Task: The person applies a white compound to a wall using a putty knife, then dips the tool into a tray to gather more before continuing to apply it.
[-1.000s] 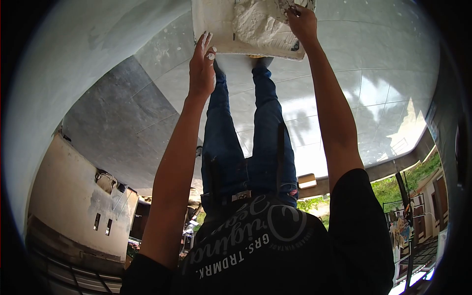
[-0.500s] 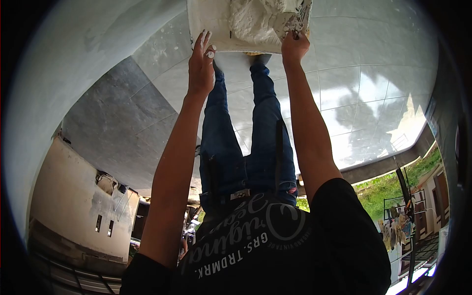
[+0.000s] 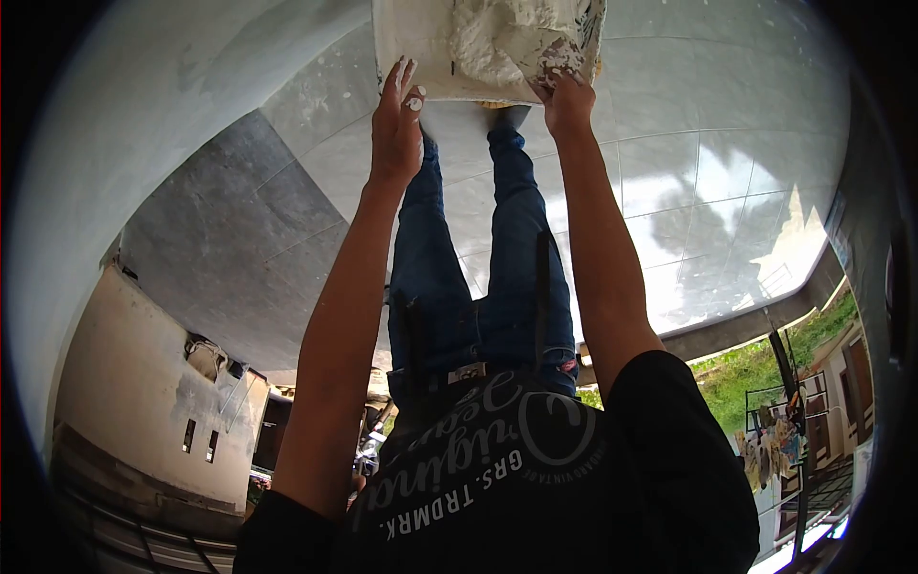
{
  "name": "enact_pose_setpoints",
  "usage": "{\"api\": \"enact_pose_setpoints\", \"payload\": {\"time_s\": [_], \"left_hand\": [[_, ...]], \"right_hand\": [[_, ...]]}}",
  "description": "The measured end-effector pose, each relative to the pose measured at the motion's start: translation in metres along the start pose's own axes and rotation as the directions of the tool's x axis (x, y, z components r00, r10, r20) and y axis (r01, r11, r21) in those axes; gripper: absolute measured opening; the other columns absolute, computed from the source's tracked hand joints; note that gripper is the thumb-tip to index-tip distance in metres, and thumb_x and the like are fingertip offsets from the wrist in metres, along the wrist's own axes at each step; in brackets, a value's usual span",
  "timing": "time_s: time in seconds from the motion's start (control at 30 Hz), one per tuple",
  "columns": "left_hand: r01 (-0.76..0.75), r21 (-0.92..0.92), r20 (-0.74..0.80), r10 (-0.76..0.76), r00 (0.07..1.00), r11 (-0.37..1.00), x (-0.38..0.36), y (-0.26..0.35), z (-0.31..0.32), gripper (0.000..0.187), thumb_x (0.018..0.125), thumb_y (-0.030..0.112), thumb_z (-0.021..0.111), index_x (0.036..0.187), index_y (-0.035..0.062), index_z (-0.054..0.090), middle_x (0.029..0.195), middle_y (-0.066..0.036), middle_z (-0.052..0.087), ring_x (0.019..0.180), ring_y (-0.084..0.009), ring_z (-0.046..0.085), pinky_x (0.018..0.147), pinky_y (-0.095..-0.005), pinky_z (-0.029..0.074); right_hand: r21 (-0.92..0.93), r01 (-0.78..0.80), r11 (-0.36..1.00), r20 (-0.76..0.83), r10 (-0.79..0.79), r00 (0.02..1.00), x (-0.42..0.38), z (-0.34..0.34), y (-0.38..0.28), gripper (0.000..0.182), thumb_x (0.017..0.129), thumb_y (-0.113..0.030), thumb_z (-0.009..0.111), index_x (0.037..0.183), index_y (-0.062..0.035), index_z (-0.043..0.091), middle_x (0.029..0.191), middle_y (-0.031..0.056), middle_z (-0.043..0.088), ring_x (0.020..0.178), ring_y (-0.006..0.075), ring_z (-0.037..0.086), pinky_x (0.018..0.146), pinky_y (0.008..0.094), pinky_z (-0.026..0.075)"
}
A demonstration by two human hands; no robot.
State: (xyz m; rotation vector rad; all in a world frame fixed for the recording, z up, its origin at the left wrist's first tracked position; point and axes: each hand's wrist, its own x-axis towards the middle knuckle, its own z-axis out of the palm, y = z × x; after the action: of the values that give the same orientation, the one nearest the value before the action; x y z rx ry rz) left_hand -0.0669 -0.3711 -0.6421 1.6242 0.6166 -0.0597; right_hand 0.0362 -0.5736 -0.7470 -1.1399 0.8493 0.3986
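Note:
I am bent low over a tiled floor [image 3: 708, 172]. A white tray [image 3: 411, 57] lies in front of my shoes, holding a mound of white plaster [image 3: 492, 33]. My left hand [image 3: 394, 120] rests with straight, spread fingers against the tray's near left edge; plaster is smeared on the fingers. My right hand [image 3: 569, 96] is at the near right edge, closed on a plaster-spattered putty knife [image 3: 569, 38] whose blade lies against the mound. My legs in blue jeans [image 3: 478, 268] stand between my arms.
A pale wall [image 3: 124, 124] rises on the left, with a darker grey floor patch [image 3: 220, 249] beside it. Behind me are a building [image 3: 143, 411], green plants [image 3: 765, 373] and a railing [image 3: 794, 450] at the floor's edge.
My right hand has drawn back from the far side of the tray to its near right edge, bringing the putty knife across the plaster. My left hand stayed at the tray's edge.

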Motion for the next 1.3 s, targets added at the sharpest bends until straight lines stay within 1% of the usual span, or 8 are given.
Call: {"api": "enact_pose_setpoints", "payload": {"time_s": [0.63, 0.73, 0.8, 0.93, 1.0, 1.07, 1.13, 1.3], "left_hand": [[-0.267, -0.152, -0.079, 0.258, 0.963, 0.952, -0.019, 0.091, -0.034, 0.088, 0.096, 0.060, 0.043, 0.153, -0.0031, 0.023, 0.154, -0.027, 0.035, 0.142, -0.0335, 0.036, 0.116, -0.0439, 0.027], [-0.387, -0.075, -0.054, 0.383, 0.922, 0.919, -0.016, 0.095, -0.041, 0.073, 0.099, 0.048, 0.035, 0.153, 0.0002, 0.026, 0.154, -0.020, 0.039, 0.147, -0.0282, 0.030, 0.121, -0.0435, 0.012], [-0.425, -0.115, -0.070, 0.419, 0.905, 0.898, -0.017, 0.115, -0.041, 0.088, 0.095, 0.064, 0.041, 0.153, 0.0001, 0.025, 0.155, -0.020, 0.037, 0.131, -0.0275, 0.047, 0.111, -0.0400, 0.033], [-0.525, -0.211, -0.011, 0.535, 0.845, 0.824, -0.004, 0.130, -0.047, 0.078, 0.099, 0.054, 0.037, 0.153, -0.0013, 0.024, 0.155, -0.022, 0.036, 0.148, -0.0300, 0.028, 0.121, -0.0439, 0.013], [-0.619, -0.247, -0.045, 0.630, 0.776, 0.745, 0.003, 0.143, -0.050, 0.081, 0.097, 0.057, 0.039, 0.154, 0.0009, 0.025, 0.156, -0.017, 0.039, 0.088, -0.0149, 0.044, 0.083, -0.0270, 0.038], [-0.646, -0.219, -0.019, 0.659, 0.752, 0.731, -0.001, 0.163, -0.060, 0.082, 0.097, 0.057, 0.039, 0.154, 0.0010, 0.024, 0.156, -0.017, 0.039, 0.092, -0.0141, 0.045, 0.081, -0.0262, 0.036], [-0.571, -0.251, 0.048, 0.599, 0.799, 0.782, -0.012, 0.183, -0.070, 0.088, 0.094, 0.064, 0.039, 0.154, 0.0023, 0.024, 0.156, -0.022, 0.035, 0.148, -0.0298, 0.028, 0.120, -0.0420, 0.013], [-0.671, -0.232, 0.050, 0.698, 0.714, 0.704, 0.000, 0.181, -0.095, 0.087, 0.093, 0.064, 0.041, 0.155, 0.0044, 0.024, 0.157, -0.021, 0.035, 0.148, -0.0303, 0.027, 0.120, -0.0463, 0.010]], "right_hand": [[0.193, -0.033, 0.981, 0.439, -0.057, 0.897, -0.105, 0.027, -0.109, 0.043, 0.095, 0.004, 0.050, 0.137, 0.0017, 0.040, 0.131, 0.0169, 0.056, 0.115, 0.0311, 0.061, 0.097, 0.0456, 0.056], [0.254, -0.045, 0.966, 0.509, -0.094, 0.856, -0.121, 0.035, -0.122, 0.041, 0.098, 0.001, 0.049, 0.138, 0.0001, 0.040, 0.131, 0.0158, 0.056, 0.116, 0.0311, 0.061, 0.098, 0.0459, 0.056], [0.203, -0.047, 0.978, 0.540, -0.071, 0.838, -0.135, 0.040, -0.131, 0.039, 0.100, -0.004, 0.047, 0.138, -0.0021, 0.042, 0.131, 0.0146, 0.057, 0.115, 0.0307, 0.062, 0.097, 0.0460, 0.056], [0.247, 0.027, 0.969, 0.493, -0.149, 0.857, -0.163, 0.053, -0.135, 0.031, 0.100, -0.008, 0.047, 0.130, -0.0005, 0.051, 0.125, 0.0119, 0.062, 0.113, 0.0274, 0.063, 0.098, 0.0445, 0.055], [0.283, 0.032, 0.959, 0.505, -0.177, 0.845, -0.176, 0.057, -0.137, 0.029, 0.099, -0.008, 0.050, 0.128, -0.0027, 0.053, 0.121, 0.0095, 0.064, 0.109, 0.0256, 0.064, 0.097, 0.0441, 0.055], [0.304, 0.062, 0.951, 0.508, -0.217, 0.834, -0.193, 0.061, -0.136, 0.030, 0.098, -0.007, 0.051, 0.128, -0.0052, 0.053, 0.120, 0.0081, 0.064, 0.106, 0.0242, 0.065, 0.097, 0.0440, 0.055], [0.328, 0.053, 0.943, 0.540, -0.233, 0.809, -0.201, 0.060, -0.132, 0.030, 0.098, -0.006, 0.052, 0.128, -0.0067, 0.054, 0.119, 0.0067, 0.064, 0.102, 0.0226, 0.066, 0.096, 0.0435, 0.055], [0.427, 0.106, 0.898, 0.573, -0.359, 0.737, -0.211, 0.068, -0.137, 0.030, 0.098, -0.005, 0.051, 0.128, -0.0082, 0.054, 0.118, 0.0069, 0.065, 0.102, 0.0243, 0.067, 0.095, 0.0441, 0.057]]}}
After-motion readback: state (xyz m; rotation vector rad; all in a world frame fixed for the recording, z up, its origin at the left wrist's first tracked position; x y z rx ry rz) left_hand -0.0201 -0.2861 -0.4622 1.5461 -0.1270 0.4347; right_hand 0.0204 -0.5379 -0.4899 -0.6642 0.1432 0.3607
